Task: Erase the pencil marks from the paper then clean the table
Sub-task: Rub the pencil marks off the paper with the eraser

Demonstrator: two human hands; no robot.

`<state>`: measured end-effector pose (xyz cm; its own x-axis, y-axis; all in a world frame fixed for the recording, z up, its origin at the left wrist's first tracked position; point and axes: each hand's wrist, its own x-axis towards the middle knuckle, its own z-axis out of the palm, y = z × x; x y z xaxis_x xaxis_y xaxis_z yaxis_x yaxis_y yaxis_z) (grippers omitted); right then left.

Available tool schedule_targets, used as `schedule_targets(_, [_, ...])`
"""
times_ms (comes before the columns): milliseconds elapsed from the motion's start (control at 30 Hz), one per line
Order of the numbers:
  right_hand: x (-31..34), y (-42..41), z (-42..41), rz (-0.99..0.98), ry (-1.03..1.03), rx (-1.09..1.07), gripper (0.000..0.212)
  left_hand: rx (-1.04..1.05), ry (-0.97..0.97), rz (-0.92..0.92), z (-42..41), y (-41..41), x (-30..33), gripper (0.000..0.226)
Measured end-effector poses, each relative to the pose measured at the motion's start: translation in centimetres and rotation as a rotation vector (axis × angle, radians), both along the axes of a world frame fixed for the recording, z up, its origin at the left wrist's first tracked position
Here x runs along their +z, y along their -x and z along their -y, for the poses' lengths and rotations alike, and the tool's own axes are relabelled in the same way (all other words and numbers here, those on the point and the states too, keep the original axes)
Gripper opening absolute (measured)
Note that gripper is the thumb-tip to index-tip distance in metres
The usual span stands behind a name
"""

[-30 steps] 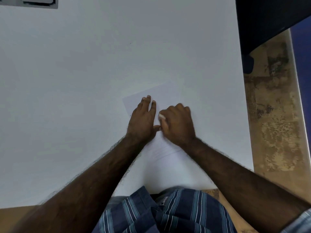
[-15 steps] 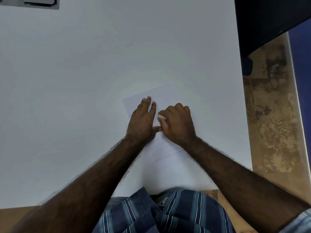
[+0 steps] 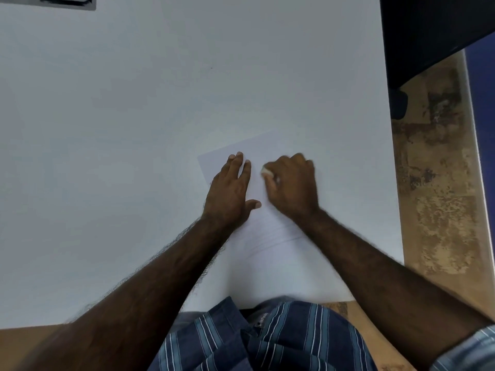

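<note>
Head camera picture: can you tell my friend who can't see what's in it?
A person's right hand grips a small white eraser against a sheet of paper on a white table. Their left hand presses flat on the paper beside it.

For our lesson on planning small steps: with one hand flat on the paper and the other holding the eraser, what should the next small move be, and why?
Probably another short rubbing stroke toward the person. The right hand pinches the eraser on the paper, the left hand presses it flat, and faint pencil lines remain nearer the body.
</note>
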<state>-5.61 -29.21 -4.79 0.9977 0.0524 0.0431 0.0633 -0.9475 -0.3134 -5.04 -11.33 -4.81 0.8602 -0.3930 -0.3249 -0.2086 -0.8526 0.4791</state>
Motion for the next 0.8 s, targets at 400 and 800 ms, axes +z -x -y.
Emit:
schedule_targets(400, [-0.2,-1.5,-0.3,0.010,-0.038,-0.018,0.013,-0.002,0.007,-0.006,-0.1,0.1,-0.1,0.101])
schedule_targets(800, [-0.4,-2.3,-0.6,0.032,-0.073,-0.073,0.013,0.002,-0.021,-0.011,0.1,0.1,-0.2,0.107])
